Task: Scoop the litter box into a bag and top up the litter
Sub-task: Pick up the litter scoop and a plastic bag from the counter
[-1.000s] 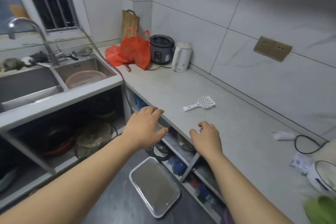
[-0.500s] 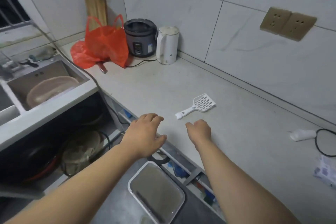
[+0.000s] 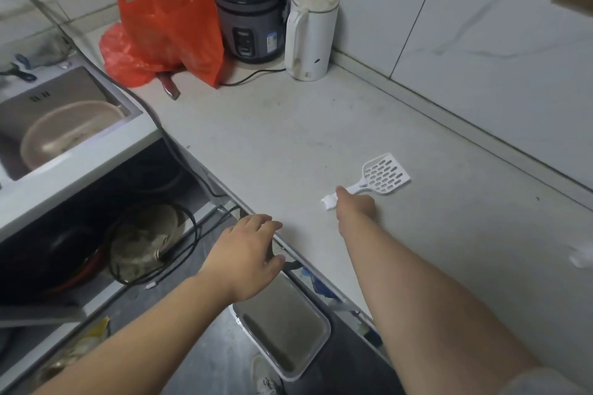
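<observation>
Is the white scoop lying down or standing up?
Lying down. The white slotted plastic scoop lies flat on the pale grey countertop, the right hand at its handle.

Two bare forearms come into the head view from the bottom edge, each ending in an uncovered hand. The left hand (image 3: 247, 258) wears no glove, ring, watch or band, and its forearm is uncovered down to the frame edge. The right hand (image 3: 356, 206) is likewise ungloved, with nothing at the wrist. At the lower right corner, a light grey sleeve (image 3: 542, 382) edge covers the right upper arm.
</observation>
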`<act>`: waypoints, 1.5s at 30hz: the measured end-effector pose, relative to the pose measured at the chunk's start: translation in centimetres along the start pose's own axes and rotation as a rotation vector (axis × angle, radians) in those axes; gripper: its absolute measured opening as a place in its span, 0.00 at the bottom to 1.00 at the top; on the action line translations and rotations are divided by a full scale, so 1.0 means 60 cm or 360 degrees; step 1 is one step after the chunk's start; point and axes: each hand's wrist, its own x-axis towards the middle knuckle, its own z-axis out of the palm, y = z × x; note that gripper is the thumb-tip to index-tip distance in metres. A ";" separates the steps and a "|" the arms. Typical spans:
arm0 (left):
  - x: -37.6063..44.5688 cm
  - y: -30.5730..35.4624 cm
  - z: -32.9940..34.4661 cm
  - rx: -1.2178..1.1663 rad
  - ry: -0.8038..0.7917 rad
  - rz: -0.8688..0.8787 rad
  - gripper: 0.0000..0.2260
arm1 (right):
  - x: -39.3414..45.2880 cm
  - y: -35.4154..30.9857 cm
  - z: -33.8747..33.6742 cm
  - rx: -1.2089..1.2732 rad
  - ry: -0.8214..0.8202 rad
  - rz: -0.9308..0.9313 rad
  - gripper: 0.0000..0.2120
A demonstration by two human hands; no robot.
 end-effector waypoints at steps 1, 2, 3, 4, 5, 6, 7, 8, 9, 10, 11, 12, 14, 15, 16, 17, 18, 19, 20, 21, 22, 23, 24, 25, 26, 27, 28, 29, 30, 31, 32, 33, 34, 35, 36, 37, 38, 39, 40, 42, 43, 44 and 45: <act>0.003 -0.005 0.001 -0.0005 -0.0006 -0.0006 0.29 | 0.007 -0.006 0.004 -0.0033 0.0017 -0.0005 0.23; 0.005 -0.010 0.002 -0.0011 -0.0009 -0.0011 0.29 | 0.014 -0.011 0.007 -0.0073 0.0033 -0.0007 0.24; 0.006 -0.015 0.004 -0.0019 -0.0012 -0.0016 0.29 | 0.019 -0.016 0.010 -0.0123 0.0052 -0.0007 0.24; 0.007 -0.020 0.005 -0.0026 -0.0012 -0.0019 0.29 | 0.024 -0.019 0.013 -0.0160 0.0071 0.0001 0.25; 0.007 -0.025 0.008 -0.0034 -0.0011 -0.0021 0.28 | 0.028 -0.021 0.016 -0.0195 0.0089 0.0008 0.25; 0.006 -0.030 0.010 -0.0045 -0.0010 -0.0025 0.28 | 0.031 -0.022 0.019 -0.0227 0.0098 0.0024 0.25; 0.004 -0.035 0.012 -0.0058 -0.0007 -0.0029 0.28 | 0.035 -0.022 0.023 -0.0260 0.0109 0.0014 0.24; 0.002 -0.042 0.013 -0.0066 -0.0004 -0.0035 0.28 | 0.038 -0.023 0.027 -0.0300 0.0108 0.0011 0.22; -0.001 -0.048 0.015 -0.0070 -0.0002 -0.0040 0.28 | 0.046 -0.023 0.031 -0.0312 0.0106 -0.0002 0.20; -0.004 -0.054 0.016 -0.0074 -0.0002 -0.0046 0.28 | 0.060 -0.018 0.035 -0.0301 0.0099 -0.0007 0.21; -0.008 -0.061 0.017 -0.0078 -0.0002 -0.0050 0.28 | 0.070 -0.016 0.037 -0.0285 0.0109 -0.0008 0.22; -0.013 -0.067 0.017 -0.0084 0.0002 -0.0055 0.28 | 0.082 -0.013 0.040 -0.0262 0.0116 -0.0008 0.22; -0.022 -0.079 0.016 -0.0097 0.0020 -0.0063 0.28 | 0.076 -0.014 0.038 -0.0167 0.0117 -0.0018 0.19; -0.028 -0.084 0.014 -0.0104 0.0031 -0.0068 0.28 | 0.054 -0.019 0.036 -0.0127 0.0098 -0.0022 0.18; -0.035 -0.090 0.012 -0.0113 0.0041 -0.0077 0.28 | 0.028 -0.025 0.036 -0.0076 0.0071 -0.0017 0.17; -0.044 -0.096 0.010 -0.0128 0.0058 -0.0088 0.28 | 0.002 -0.030 0.037 -0.0012 0.0038 -0.0017 0.15; -0.053 -0.103 0.008 -0.0149 0.0076 -0.0102 0.28 | -0.024 -0.033 0.040 0.0053 -0.0002 -0.0011 0.14; -0.065 -0.110 0.004 -0.0171 0.0100 -0.0115 0.28 | -0.047 -0.033 0.044 0.0099 -0.0050 -0.0006 0.12; -0.079 -0.117 0.000 -0.0195 0.0125 -0.0132 0.28 | -0.073 -0.031 0.050 0.0129 -0.0096 -0.0005 0.10; -0.095 -0.126 -0.003 -0.0217 0.0151 -0.0149 0.28 | -0.103 -0.027 0.055 0.0136 -0.0150 -0.0016 0.10; -0.112 -0.136 -0.005 -0.0240 0.0179 -0.0168 0.28 | -0.133 -0.020 0.061 0.0121 -0.0213 -0.0045 0.11; -0.131 -0.147 -0.007 -0.0262 0.0203 -0.0190 0.28 | -0.165 -0.010 0.068 0.0090 -0.0266 -0.0095 0.13; -0.153 -0.159 -0.008 -0.0282 0.0231 -0.0212 0.28 | -0.200 0.001 0.074 0.0041 -0.0318 -0.0162 0.15; -0.177 -0.172 -0.009 -0.0306 0.0259 -0.0235 0.28 | -0.236 0.015 0.083 0.0002 -0.0372 -0.0234 0.15; -0.201 -0.186 -0.008 -0.0331 0.0286 -0.0258 0.28 | -0.274 0.029 0.092 -0.0026 -0.0438 -0.0298 0.14; -0.227 -0.200 -0.006 -0.0354 0.0309 -0.0281 0.27 | -0.313 0.044 0.100 -0.0045 -0.0509 -0.0348 0.12; -0.255 -0.215 -0.003 -0.0378 0.0331 -0.0309 0.28 | -0.357 0.059 0.109 -0.0055 -0.0585 -0.0379 0.09; -0.286 -0.232 0.000 -0.0405 0.0350 -0.0339 0.28 | -0.398 0.075 0.119 -0.0058 -0.0662 -0.0388 0.08; -0.317 -0.249 0.005 -0.0432 0.0363 -0.0370 0.28 | -0.439 0.090 0.128 -0.0060 -0.0734 -0.0386 0.07; -0.349 -0.267 0.010 -0.0450 0.0377 -0.0399 0.28 | -0.477 0.105 0.136 -0.0068 -0.0803 -0.0396 0.07; -0.382 -0.284 0.016 -0.0462 0.0393 -0.0429 0.28 | -0.512 0.119 0.144 -0.0090 -0.0863 -0.0418 0.06; -0.415 -0.301 0.022 -0.0478 0.0416 -0.0457 0.29 | -0.544 0.135 0.152 -0.0116 -0.0922 -0.0448 0.06; -0.455 -0.320 0.027 -0.0500 0.0442 -0.0490 0.29 | -0.583 0.150 0.162 -0.0159 -0.0974 -0.0486 0.06; -0.481 -0.332 0.031 -0.0522 0.0458 -0.0516 0.29 | -0.606 0.163 0.169 -0.0192 -0.1005 -0.0513 0.05; -0.503 -0.343 0.037 -0.0542 0.0469 -0.0543 0.28 | -0.628 0.173 0.174 -0.0227 -0.1028 -0.0539 0.06; -0.539 -0.359 0.041 -0.0560 0.0493 -0.0580 0.28 | -0.661 0.188 0.185 -0.0269 -0.1062 -0.0571 0.06; -0.575 -0.374 0.044 -0.0576 0.0518 -0.0614 0.29 | -0.696 0.202 0.195 -0.0330 -0.1103 -0.0592 0.07; -0.607 -0.388 0.048 -0.0594 0.0541 -0.0644 0.29 | -0.728 0.217 0.206 -0.0375 -0.1147 -0.0618 0.07; -0.639 -0.402 0.051 -0.0614 0.0569 -0.0672 0.28 | -0.762 0.230 0.215 -0.0425 -0.1195 -0.0646 0.06; -0.696 -0.427 0.054 -0.0657 0.0634 -0.0737 0.28 | -0.823 0.255 0.237 -0.0495 -0.1304 -0.0683 0.04; -0.722 -0.438 0.055 -0.0678 0.0664 -0.0770 0.28 | -0.851 0.268 0.249 -0.0525 -0.1360 -0.0692 0.03; -0.746 -0.447 0.055 -0.0703 0.0696 -0.0796 0.28 | -0.879 0.280 0.258 -0.0569 -0.1415 -0.0701 0.03; -0.767 -0.456 0.055 -0.0733 0.0727 -0.0820 0.28 | -0.902 0.291 0.270 -0.0603 -0.1468 -0.0704 0.03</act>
